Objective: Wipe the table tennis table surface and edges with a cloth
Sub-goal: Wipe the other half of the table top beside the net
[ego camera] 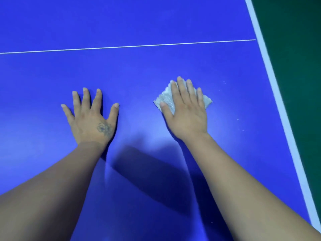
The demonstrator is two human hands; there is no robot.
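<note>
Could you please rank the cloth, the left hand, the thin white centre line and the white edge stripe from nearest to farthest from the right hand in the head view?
1. cloth: directly under the right hand.
2. left hand: flat on the table, to its left.
3. and 4. thin white centre line, ahead, and white edge stripe, to the right: too close to call.

No words, numbers or labels can be read anywhere, not on the table and not on the cloth.
</note>
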